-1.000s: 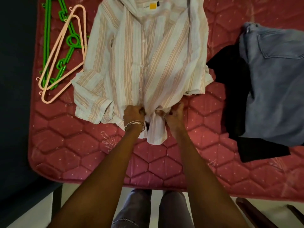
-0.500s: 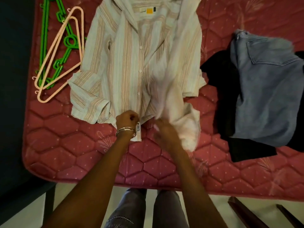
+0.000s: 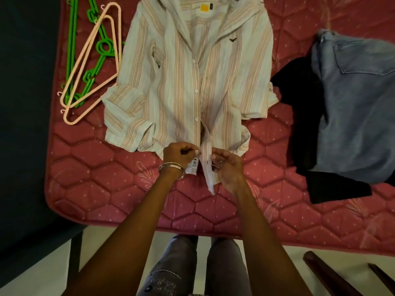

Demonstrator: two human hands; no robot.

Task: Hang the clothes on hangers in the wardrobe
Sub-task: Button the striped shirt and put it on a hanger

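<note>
Head view. My left hand (image 3: 178, 153) pinches the bottom of the striped shirt (image 3: 188, 82) at its left front edge, fingers curled tight round the cloth just beside the white care label (image 3: 192, 166). My right hand (image 3: 226, 165) is curled round the opposite front edge, close across the placket from the left grip, with a narrow tail of fabric hanging below it. The shirt lies flat and face-up on the pink quilted mattress (image 3: 111, 189), collar at the far end from both grips, sleeves folded in at either side. The peach hangers (image 3: 92, 67) lie over the green hangers (image 3: 100, 48) well beyond the left grip, beside the shirt's shoulder. The jeans (image 3: 359, 107) sit on a black garment (image 3: 303, 116) well off to the side of the right grip.

Risks, as I judge them: both grips sit at the hem, far from the collar, so lifting from here would let the shoulders slump and bunch. If the lowest button is being worked, the loose tail below the right grip could be caught in it and misalign the fronts. The stacked hangers look interlocked; pulling one may drag the others off the mattress edge.
</note>
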